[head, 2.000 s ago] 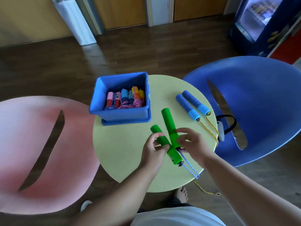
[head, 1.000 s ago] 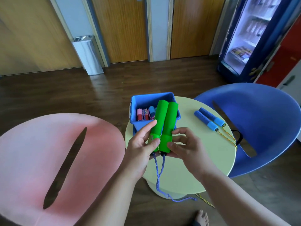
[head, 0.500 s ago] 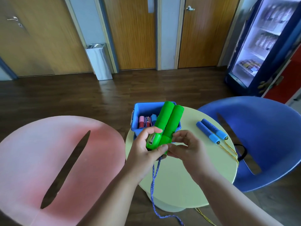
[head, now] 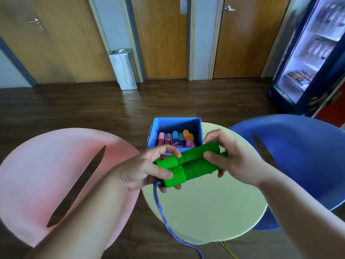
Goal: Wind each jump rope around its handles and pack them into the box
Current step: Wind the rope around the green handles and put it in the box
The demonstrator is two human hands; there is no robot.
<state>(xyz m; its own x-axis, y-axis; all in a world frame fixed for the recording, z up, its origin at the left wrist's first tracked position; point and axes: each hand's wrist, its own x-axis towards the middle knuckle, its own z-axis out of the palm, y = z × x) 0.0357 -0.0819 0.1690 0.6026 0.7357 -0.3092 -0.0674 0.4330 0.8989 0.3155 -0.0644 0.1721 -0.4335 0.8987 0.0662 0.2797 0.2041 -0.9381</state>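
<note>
Green handles [head: 192,165]: two, side by side, held level above the counter [head: 205,212].
Left hand [head: 138,171]: fingers [head: 168,151] clamped on the capped ends.
Right hand [head: 237,159]: fingers curled round the opposite ends.
Blue rope [head: 160,206]: unwound, hanging from the left-hand end toward the floor [head: 112,109].
Blue box [head: 155,131]: on the counter's far edge, holding wound ropes [head: 175,140].

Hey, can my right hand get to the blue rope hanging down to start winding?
Probably yes, once it lets go. The right hand grips the green handles at one end; the blue rope hangs free below the left hand at the other, with nothing in front.
</note>
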